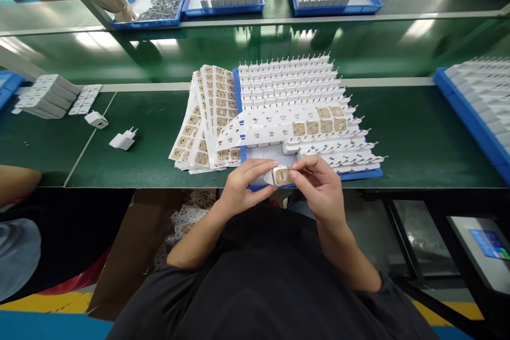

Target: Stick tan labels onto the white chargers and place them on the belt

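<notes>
My left hand (241, 186) and my right hand (319, 188) meet at the near edge of the bench, both closed on one small white charger plug (280, 176) with a tan sticker on its face. My right fingertips pinch at the sticker. Just beyond the hands lies a blue tray (358, 174) filled with rows of white charger plugs (290, 82). A white sticker sheet (279, 126) with a few tan stickers lies across the tray. A fanned stack of sticker sheets (207, 117) sits to the tray's left.
Two loose chargers (124, 139) lie on the green belt at the left, near a pile of white chargers (48, 95). Another blue tray (474, 111) stands at the right. Blue trays (334, 9) line the far shelf. Another person's arm (16, 183) rests at the left edge.
</notes>
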### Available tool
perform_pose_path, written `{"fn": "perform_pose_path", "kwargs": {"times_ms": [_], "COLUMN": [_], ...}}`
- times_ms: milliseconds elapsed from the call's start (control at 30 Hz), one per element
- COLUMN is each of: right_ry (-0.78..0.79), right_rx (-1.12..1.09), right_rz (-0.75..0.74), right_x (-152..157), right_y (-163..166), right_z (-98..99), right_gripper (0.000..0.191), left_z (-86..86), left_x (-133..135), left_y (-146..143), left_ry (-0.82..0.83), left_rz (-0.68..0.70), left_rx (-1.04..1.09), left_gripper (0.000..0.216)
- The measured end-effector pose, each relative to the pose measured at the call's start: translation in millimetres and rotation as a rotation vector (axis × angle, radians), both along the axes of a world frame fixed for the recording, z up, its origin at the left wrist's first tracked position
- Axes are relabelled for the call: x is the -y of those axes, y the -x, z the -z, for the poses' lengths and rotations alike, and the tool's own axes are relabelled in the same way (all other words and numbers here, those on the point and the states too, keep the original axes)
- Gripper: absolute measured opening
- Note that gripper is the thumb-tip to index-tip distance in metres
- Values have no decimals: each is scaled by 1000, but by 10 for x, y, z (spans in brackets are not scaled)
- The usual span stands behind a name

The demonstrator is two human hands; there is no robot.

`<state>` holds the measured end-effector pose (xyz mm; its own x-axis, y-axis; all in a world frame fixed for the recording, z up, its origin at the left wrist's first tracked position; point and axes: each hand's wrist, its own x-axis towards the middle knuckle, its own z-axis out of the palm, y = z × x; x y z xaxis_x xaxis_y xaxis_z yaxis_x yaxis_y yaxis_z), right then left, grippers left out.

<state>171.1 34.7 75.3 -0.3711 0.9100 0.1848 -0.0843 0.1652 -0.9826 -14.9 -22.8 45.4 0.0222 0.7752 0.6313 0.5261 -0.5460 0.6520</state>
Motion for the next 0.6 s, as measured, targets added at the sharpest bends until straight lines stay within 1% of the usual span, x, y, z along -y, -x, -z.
{"fn": "perform_pose_path", "kwargs": {"times_ms": [200, 433, 600], "right_ry": [2, 56, 48], "right_rx": [0, -55, -42], "right_rz": [4, 18, 13], "right_x": [-7, -19, -8], "right_y": [6, 9, 15], "right_z": [7, 31, 25], "right_gripper": [5, 5, 4], "left_z": [-7, -19, -35], "left_x": [-4, -5, -7], "left_y": [5, 7, 5], "left_ry": [-1, 2, 11], "left_rz": [-4, -16, -24], "left_rx": [-19, -15, -18], "left_gripper": [48, 47, 47]}}
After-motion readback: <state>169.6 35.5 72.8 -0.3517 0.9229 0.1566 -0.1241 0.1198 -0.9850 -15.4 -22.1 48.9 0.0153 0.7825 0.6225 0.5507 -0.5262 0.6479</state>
